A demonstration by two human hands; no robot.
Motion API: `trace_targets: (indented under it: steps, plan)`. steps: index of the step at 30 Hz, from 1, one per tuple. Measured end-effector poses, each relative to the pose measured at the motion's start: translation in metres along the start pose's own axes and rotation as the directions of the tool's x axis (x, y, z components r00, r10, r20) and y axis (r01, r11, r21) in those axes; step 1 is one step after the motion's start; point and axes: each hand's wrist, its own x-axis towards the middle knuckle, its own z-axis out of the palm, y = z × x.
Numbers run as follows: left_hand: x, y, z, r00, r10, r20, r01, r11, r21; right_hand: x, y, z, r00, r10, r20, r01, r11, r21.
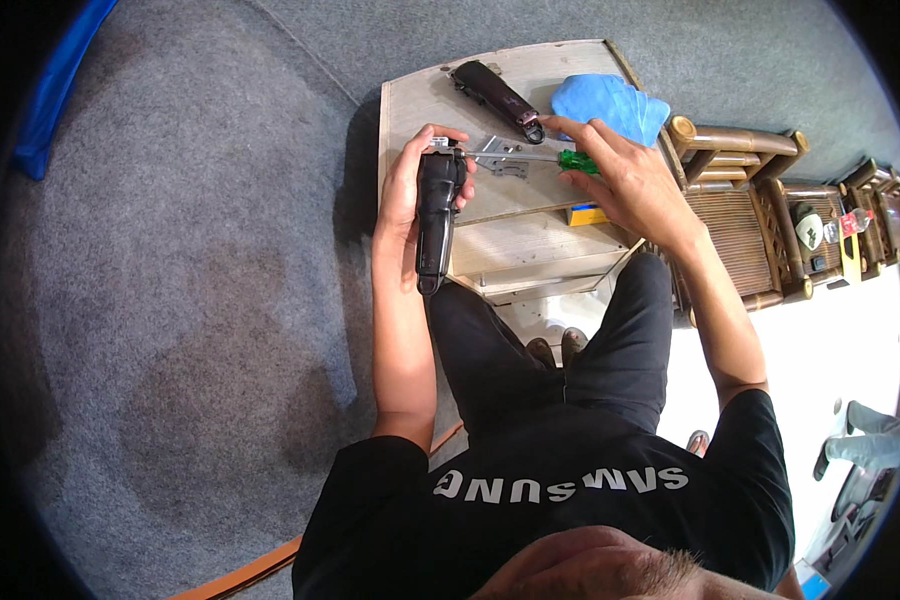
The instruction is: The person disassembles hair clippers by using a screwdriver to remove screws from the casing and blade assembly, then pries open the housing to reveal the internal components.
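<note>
My left hand (402, 190) is wrapped round a black hair clipper (436, 215), held upright at the table's left edge with its blade end away from me. My right hand (632, 182) grips a screwdriver (577, 162) by its green handle, thumb below and forefinger stretched out above. The screwdriver's shaft runs left, its tip at the side of the clipper's head; whether it sits in a screw is too small to tell. Between the hands lie small metal parts (510, 168) and a few screws. Beyond them rests a dark maroon clipper body (497, 100).
A folded blue cloth (610, 107) lies at the table's (410, 105) far right. A yellow and blue box (587, 214) sits below the tabletop. Bamboo chairs (735, 240) stand at right, one holding a plastic bottle (856, 222). Another person's legs (870, 443) show at far right.
</note>
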Motion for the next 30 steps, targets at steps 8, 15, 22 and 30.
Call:
trace_targets:
  steps: [8,15,22,30]
  plan:
    - [0.002,-0.001,-0.003,1.000,0.000,0.019,0.001,1.000,-0.012,-0.002,0.007,0.004,0.990,-0.115,-0.086,0.112,0.993,-0.045]
    - [-0.001,0.001,0.002,1.000,0.001,-0.007,-0.001,1.000,0.008,-0.002,0.007,0.008,0.996,-0.045,-0.079,0.041,0.998,-0.051]
    - [-0.001,0.000,0.002,1.000,0.006,0.002,-0.006,1.000,0.015,0.001,0.010,0.008,0.981,-0.152,-0.118,0.143,0.986,-0.083]
    - [0.006,0.005,0.001,1.000,0.015,-0.017,-0.015,1.000,-0.005,0.010,0.022,0.020,0.995,-0.015,-0.099,0.015,1.000,0.002]
